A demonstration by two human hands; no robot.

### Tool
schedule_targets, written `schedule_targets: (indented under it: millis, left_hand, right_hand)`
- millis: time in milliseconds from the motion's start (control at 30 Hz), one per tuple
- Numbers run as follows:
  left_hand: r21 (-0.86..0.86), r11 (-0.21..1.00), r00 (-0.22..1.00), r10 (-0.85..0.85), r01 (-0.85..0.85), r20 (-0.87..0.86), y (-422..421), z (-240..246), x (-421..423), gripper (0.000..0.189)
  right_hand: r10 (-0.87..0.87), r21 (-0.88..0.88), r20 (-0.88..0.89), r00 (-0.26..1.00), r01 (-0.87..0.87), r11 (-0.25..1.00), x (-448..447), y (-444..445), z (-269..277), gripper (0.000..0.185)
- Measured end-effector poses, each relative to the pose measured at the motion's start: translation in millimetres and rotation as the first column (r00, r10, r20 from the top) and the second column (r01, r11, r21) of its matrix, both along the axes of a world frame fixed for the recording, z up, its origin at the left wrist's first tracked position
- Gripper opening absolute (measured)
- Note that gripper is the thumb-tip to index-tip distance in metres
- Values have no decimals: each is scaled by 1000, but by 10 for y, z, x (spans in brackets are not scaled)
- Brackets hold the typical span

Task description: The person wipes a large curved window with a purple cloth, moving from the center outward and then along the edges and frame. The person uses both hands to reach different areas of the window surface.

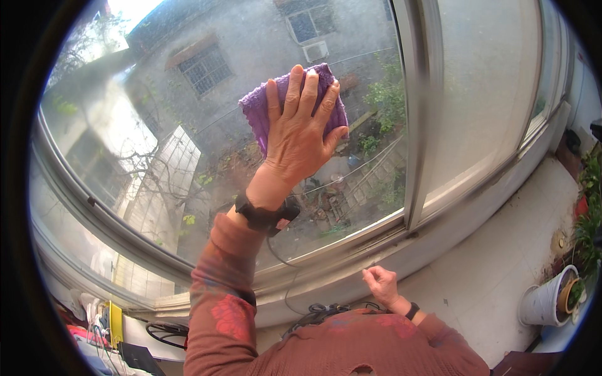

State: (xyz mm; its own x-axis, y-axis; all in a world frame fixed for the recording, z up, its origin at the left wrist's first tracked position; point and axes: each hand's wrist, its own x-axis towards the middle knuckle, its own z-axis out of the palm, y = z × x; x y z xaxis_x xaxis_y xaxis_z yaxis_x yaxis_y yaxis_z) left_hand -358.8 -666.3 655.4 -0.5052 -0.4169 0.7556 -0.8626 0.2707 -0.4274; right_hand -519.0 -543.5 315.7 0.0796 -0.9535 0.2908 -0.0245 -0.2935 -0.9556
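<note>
My left hand (301,124) presses a folded purple cloth (254,110) flat against the window glass (225,155), its fingers spread and the thumb over the cloth's right side. A black strap with a small device (284,216) sits on the left wrist, and a thin cable hangs below it. Lower down, my right hand (382,284) is held near my chest, in front of the sill. Its fingers are loosely curled, with nothing visible in them, and a dark band (412,310) is around that wrist. The glass looks hazy in places.
A metal window frame (416,117) stands right of the cloth, beside another pane. Below runs the sill (329,282), with bundled black cables (320,312) near my body. A white plant pot (545,301) is at the lower right. Hangers and a yellow object (115,322) lie at the lower left.
</note>
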Motion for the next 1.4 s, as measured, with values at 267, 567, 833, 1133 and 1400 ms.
schedule_targets:
  millis: [267, 567, 833, 1133, 1400]
  left_hand:
    - [-46, 998, 999, -38, 37, -7, -74, 102, -17, 68]
    - [-29, 998, 998, -54, 53, -14, -51, 61, 8, 69]
    - [-7, 1000, 1000, -24, 24, -18, 7, 18, 11, 70]
    - [-14, 999, 1000, -29, 29, -11, -50, 33, 57, 65]
    - [31, 966, 959, -250, 256, -136, 52, -43, 180, 50]
  right_hand:
    - [-4, -8, -23, 1000, 4, 1000, 17, 2, 5, 16]
    - [-5, -11, -38, 999, 5, 1000, 19, -4, -30, 17]
    - [13, -8, -14, 1000, -14, 1000, 53, 8, -26, 17]
    - [69, -75, -38, 997, -72, 995, 98, -225, 285, 16]
    - [-23, -705, 88, 996, 79, 705, 224, -966, 1920, 27]
